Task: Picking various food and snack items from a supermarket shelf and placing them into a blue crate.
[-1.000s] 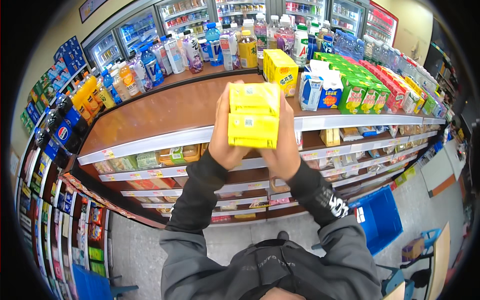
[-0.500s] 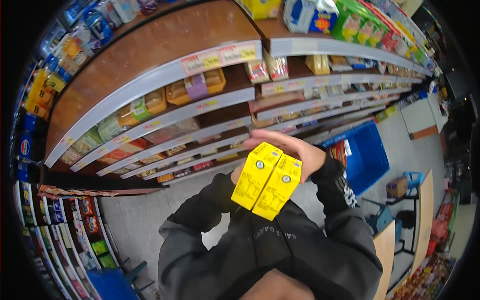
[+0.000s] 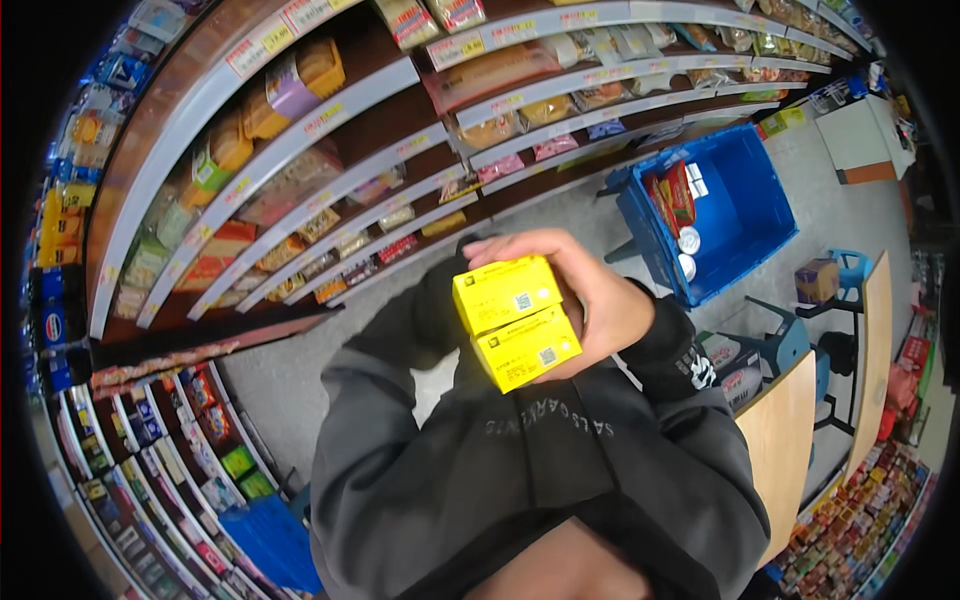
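Two yellow box-shaped cartons, the farther carton (image 3: 510, 292) and the nearer carton (image 3: 528, 350), are pressed side by side in front of my chest. Their small ends, with dark print and square codes, face up. My right hand (image 3: 607, 305) is closed around their right side, its fingers reaching over the far edge. My left sleeve (image 3: 410, 315) bends in toward the cartons' left side. The left hand itself is hidden behind the cartons and sleeve, so its fingers do not show.
Shelves (image 3: 345, 110) of packaged bread curve across the front and left. A blue crate (image 3: 640, 232) at the right holds red packets (image 3: 672, 195) and white round-topped items (image 3: 688, 240). Nearer stand a wooden board (image 3: 780, 440) and a small cardboard box (image 3: 817, 282).
The cartons have tipped so their ends now face up instead of their long printed sides. The view has shifted, bringing more of the blue crate's inside into sight. My left hand has become hidden.
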`<state>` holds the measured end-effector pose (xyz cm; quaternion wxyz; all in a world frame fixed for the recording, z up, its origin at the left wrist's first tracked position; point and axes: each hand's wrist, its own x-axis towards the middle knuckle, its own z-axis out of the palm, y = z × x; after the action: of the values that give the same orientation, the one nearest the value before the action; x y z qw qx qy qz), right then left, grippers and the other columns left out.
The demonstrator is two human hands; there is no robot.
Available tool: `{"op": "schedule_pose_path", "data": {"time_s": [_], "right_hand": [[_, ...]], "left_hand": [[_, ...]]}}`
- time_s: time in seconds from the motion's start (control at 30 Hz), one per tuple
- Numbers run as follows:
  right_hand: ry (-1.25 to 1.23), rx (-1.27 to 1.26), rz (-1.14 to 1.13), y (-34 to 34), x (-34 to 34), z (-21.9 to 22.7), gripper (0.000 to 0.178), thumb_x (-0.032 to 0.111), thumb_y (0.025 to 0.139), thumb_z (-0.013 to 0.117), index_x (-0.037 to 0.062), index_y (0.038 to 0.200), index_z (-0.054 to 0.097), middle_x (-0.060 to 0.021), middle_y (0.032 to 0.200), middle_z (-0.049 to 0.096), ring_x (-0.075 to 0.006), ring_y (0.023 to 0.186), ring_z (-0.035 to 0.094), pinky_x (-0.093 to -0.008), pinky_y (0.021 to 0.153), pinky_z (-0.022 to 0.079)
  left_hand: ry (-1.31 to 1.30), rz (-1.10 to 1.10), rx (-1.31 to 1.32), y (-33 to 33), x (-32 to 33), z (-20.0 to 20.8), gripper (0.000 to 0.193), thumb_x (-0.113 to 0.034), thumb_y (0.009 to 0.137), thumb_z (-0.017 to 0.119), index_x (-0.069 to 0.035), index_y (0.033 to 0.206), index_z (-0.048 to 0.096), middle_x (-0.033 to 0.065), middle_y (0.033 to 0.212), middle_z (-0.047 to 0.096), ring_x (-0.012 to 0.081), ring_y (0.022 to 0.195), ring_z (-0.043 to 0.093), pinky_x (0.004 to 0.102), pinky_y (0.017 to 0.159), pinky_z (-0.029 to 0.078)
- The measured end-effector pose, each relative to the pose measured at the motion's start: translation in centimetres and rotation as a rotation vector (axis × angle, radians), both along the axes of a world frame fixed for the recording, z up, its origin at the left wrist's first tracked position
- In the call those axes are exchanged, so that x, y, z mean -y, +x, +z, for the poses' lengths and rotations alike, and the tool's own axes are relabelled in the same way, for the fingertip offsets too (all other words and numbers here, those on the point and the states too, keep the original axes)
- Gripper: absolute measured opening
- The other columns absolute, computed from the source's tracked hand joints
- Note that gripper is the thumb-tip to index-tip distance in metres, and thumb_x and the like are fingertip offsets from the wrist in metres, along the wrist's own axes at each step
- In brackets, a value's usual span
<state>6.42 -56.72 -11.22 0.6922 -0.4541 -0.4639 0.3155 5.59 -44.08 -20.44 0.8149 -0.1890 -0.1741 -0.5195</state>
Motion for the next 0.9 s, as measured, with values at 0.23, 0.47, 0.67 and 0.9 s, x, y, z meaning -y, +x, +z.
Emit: {"op": "schedule_pose_path", "data": {"time_s": [0.23, 0.47, 0.67, 0.9], "right_hand": [[0.22, 0.293, -0.148, -1.1, 6.8, 0.6, 0.081, 0.011, 0.051, 0.082, 0.0068, 0.119, 0.038, -0.0155, 0.115, 0.047, -0.0316, 0.117, 0.041, -0.041, 0.096, 0.034], [0.196, 0.311, -0.237, -3.0, 12.8, 1.1, 0.082, 0.011, 0.051, 0.083, 0.0051, 0.119, 0.038, -0.0151, 0.117, 0.046, -0.0298, 0.116, 0.042, -0.0393, 0.096, 0.035], [0.223, 0.245, -0.336, -4.9, 16.0, 1.4, 0.081, 0.011, 0.052, 0.082, 0.0041, 0.119, 0.038, -0.016, 0.119, 0.044, -0.0281, 0.117, 0.042, -0.0382, 0.097, 0.033], [0.179, 0.33, -0.481, -5.8, 19.8, 1.1, 0.081, 0.011, 0.052, 0.082, 0.004, 0.119, 0.037, -0.0155, 0.119, 0.044, -0.0274, 0.117, 0.042, -0.037, 0.097, 0.032]], "left_hand": [[0.072, 0.015, -0.039, 8.0, 5.7, -2.8, 0.063, -0.053, 0.075, 0.052, 0.002, 0.108, 0.047, 0.0184, 0.092, 0.052, 0.0399, 0.091, 0.052, 0.0544, 0.068, 0.045], [0.148, -0.05, -0.004, 7.0, 11.0, -2.1, 0.062, -0.051, 0.075, 0.053, 0.001, 0.109, 0.046, 0.018, 0.094, 0.051, 0.0391, 0.092, 0.052, 0.0539, 0.07, 0.045], [0.205, -0.091, 0.046, 7.8, 16.9, -1.1, 0.062, -0.05, 0.075, 0.054, 0.0, 0.11, 0.045, 0.0177, 0.096, 0.051, 0.0385, 0.093, 0.051, 0.0535, 0.071, 0.044], [0.254, -0.201, 0.074, 7.4, 22.6, -1.3, 0.062, -0.049, 0.075, 0.054, 0.0, 0.112, 0.044, 0.0173, 0.098, 0.05, 0.0378, 0.095, 0.051, 0.053, 0.072, 0.044]]}}
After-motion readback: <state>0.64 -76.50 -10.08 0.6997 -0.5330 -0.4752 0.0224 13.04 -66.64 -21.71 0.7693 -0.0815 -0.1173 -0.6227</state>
